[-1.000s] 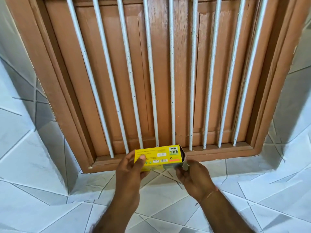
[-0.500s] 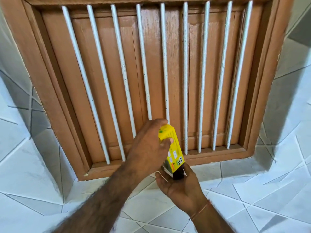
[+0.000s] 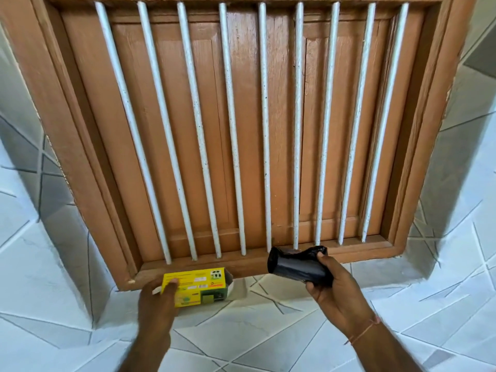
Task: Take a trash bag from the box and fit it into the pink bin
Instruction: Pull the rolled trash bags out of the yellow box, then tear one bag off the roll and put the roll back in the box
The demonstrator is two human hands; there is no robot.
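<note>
My left hand grips the left end of a yellow trash-bag box, held lying flat at the lower left with its open flap end pointing right. My right hand holds a black roll of trash bags, clear of the box and about a box length to its right, in front of the window sill. The roll sticks out leftward from my fist. The pink bin is not in view.
A closed brown wooden window with several white vertical bars fills the view ahead. Its sill runs just behind both hands. White tiled wall with grey lines surrounds the frame.
The box was tipped upright over my right palm; now it lies flat in my left hand at the lower left, and the black roll is out of it, in my right hand.
</note>
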